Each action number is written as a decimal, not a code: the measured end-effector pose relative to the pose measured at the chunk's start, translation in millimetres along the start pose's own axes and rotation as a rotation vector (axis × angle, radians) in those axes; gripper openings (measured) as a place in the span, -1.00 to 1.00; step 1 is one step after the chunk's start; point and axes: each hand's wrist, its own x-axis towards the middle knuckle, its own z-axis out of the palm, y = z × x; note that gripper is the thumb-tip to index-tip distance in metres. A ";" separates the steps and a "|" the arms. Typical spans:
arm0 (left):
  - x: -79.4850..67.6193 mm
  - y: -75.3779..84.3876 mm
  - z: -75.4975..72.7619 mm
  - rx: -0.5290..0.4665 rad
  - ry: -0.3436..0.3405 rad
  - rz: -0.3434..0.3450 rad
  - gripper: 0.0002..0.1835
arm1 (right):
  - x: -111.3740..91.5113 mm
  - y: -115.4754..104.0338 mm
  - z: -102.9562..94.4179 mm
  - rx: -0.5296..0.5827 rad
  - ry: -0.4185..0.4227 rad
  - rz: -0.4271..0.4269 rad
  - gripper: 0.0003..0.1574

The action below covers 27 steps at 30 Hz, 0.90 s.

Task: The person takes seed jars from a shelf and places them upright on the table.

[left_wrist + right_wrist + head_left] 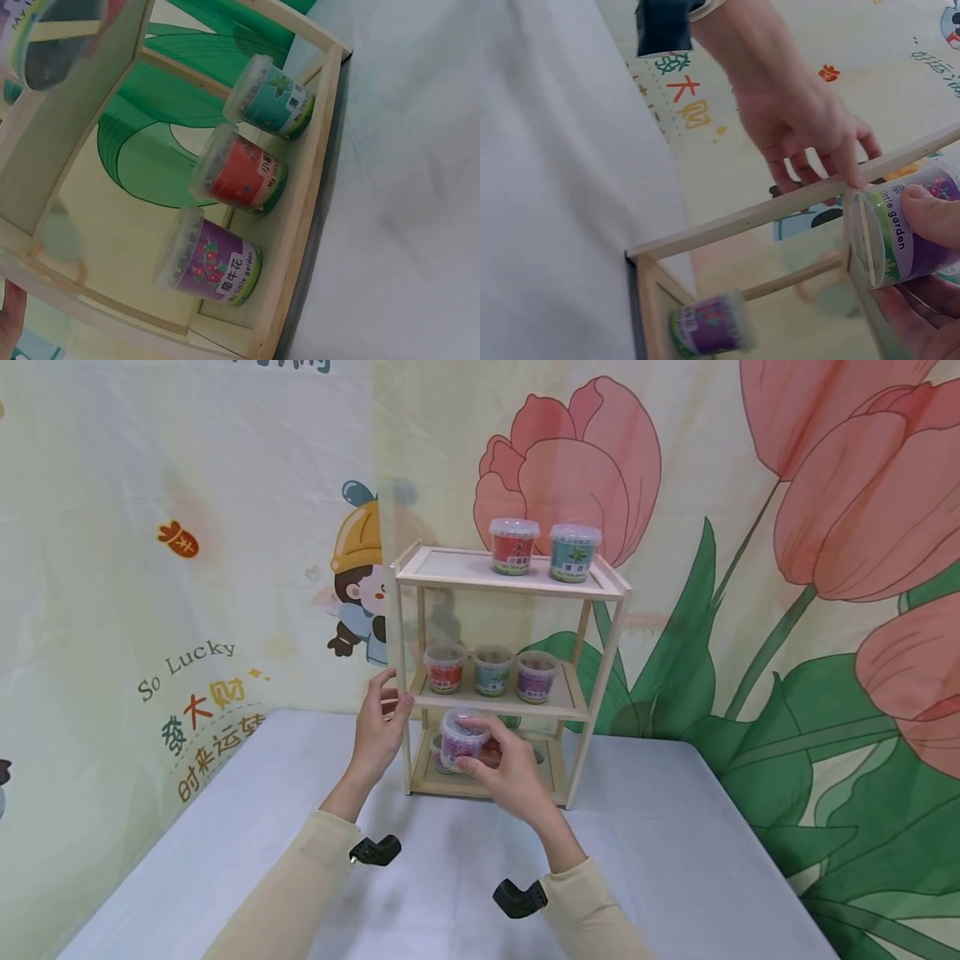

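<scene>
A purple-labelled plastic cup with a clear lid (pixel 462 739) is gripped between the thumb and fingers of my right hand (pixel 517 770), in front of the lower part of a small wooden three-tier shelf (pixel 510 710). My left hand (pixel 381 727) holds the shelf's left post, its fingertips around the wood in the right wrist view. On the bottom tier stand a purple cup (pixel 217 266), a red cup (pixel 246 176) and a teal cup (pixel 279 105). The held cup and right hand partly hide them in the head view.
On the middle tier stand a red cup (pixel 444 675), a teal cup (pixel 492 677) and a purple cup (pixel 536 683). The top tier bears another red cup (pixel 513 553) and teal cup (pixel 573 558), right of centre. A white-covered table (pixel 667 852) lies beneath, against a printed backdrop.
</scene>
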 end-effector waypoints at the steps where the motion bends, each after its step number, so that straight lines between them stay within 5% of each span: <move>1: -0.3 -0.1 0.0 -0.001 0.000 0.000 -0.42 | -1.5 2.3 2.7 0.003 0.001 0.010 -0.31; 27: 0.9 -4.8 -1.5 -0.005 -0.005 0.038 -0.40 | -22.4 67.1 78.2 0.024 0.022 0.117 -0.36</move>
